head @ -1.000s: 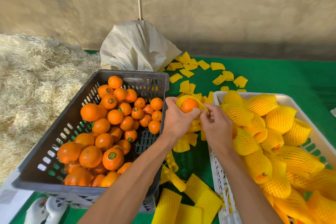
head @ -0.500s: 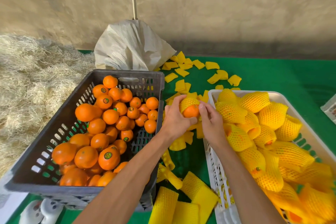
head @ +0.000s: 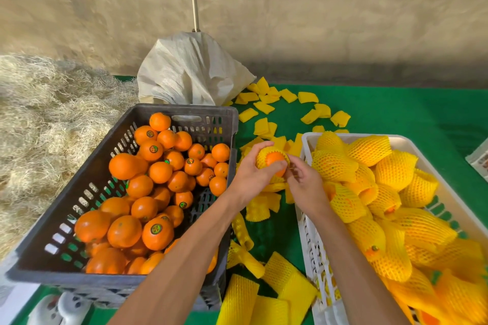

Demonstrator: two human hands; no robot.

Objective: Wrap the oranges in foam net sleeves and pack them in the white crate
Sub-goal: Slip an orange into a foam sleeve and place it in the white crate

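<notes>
Roughly midway, by the look of the two crates, is where the packing is being judged to stand. One orange [head: 275, 162] is being held up in the gap between the crates, over loose sleeves lying on the green cloth [head: 396, 111]. It is being gripped by the left hand [head: 250, 175], whose fingers are curled round it. A yellow foam net sleeve [head: 266, 153] is being worn over its far side only, while the near face is being left bare. The right hand [head: 303, 182] is being kept just beside the fruit, its fingertips pinched at the sleeve's near edge; how much net is being caught there cannot be told.

The white crate [head: 306, 140] on the right is being filled with sleeved oranges [head: 369, 148], heaped to about its rim at the back, though gaps are being left along its right wall. The dark crate [head: 184, 111] on the left is being emptied slowly: many unwrapped oranges [head: 158, 171] are being left in it, piled thickly toward the near end. Spare sleeves [head: 239, 298] are being kept flat at the near edge and scattered farther back beside a pale sack [head: 190, 71].

So the sleeve in hand is being judged not yet fully drawn over, and this fruit is not yet being set in the white crate. Most of the dark crate's load is being left to do.
</notes>
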